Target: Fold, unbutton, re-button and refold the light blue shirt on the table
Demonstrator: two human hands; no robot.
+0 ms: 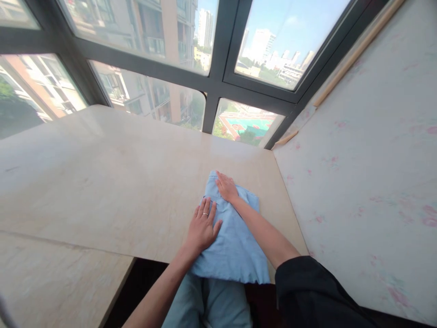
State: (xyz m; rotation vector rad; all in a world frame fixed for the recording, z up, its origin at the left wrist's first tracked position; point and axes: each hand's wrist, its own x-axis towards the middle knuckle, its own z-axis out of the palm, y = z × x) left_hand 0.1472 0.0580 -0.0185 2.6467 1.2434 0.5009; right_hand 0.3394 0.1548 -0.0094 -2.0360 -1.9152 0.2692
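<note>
A light blue piece of clothing (235, 246), folded, lies on the pale stone ledge (143, 191), its lower edge hanging at the ledge's front over my lap. Flat on its left side rests my left hand (204, 228), fingers spread, a ring on one finger. My right hand (226, 187) lies on the upper part of the cloth with the fingers stretched out toward its top corner. Neither hand grips the fabric. Which kind of garment it is, I cannot tell from this folded shape.
Dark-framed windows (218, 86) stand along the ledge's far side. A wall with flowered paper (358, 182) closes off the right. At the lower left, another stone slab (58, 278) borders a dark gap beside my legs (208, 303).
</note>
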